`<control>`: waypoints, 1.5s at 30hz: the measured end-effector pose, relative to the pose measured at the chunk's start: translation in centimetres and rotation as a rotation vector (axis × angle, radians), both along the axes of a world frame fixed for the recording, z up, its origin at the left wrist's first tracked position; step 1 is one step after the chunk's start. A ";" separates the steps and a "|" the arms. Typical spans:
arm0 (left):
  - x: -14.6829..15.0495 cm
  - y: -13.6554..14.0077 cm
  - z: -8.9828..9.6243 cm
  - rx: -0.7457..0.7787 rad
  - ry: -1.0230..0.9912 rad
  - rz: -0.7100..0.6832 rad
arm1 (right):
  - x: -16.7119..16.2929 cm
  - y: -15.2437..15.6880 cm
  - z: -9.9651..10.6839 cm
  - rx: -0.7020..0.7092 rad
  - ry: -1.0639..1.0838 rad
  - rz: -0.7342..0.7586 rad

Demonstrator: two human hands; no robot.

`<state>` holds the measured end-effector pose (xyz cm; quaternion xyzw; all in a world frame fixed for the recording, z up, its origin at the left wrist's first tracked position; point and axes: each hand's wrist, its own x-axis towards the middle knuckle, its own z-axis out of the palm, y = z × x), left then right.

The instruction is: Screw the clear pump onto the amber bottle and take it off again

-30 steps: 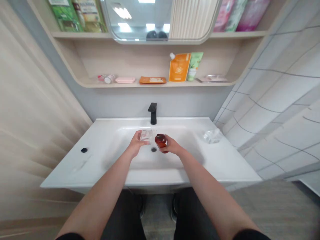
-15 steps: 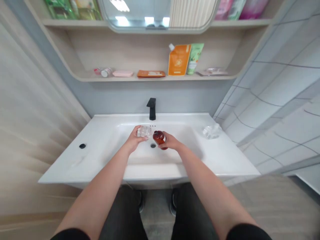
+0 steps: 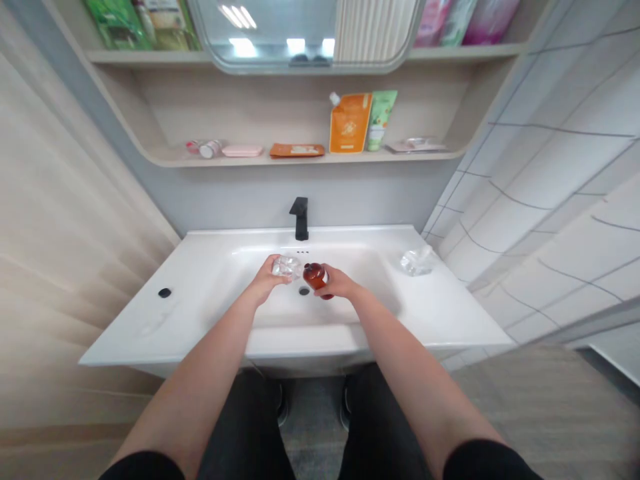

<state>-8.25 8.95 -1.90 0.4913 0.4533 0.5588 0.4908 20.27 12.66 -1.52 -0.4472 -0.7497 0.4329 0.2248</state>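
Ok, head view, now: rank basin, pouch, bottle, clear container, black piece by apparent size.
1. Basin
2. Pouch
3. Bottle and clear container: unranked, close in size, both partly covered
4. Black piece

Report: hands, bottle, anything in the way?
Left hand holding clear container. Right hand gripping amber bottle, neck tilted toward container, over basin. No obstruction seen between them; black faucet beyond.
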 end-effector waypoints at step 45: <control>0.7 -0.4 1.3 -0.020 0.018 -0.014 | 0.2 0.2 0.0 0.007 -0.102 0.052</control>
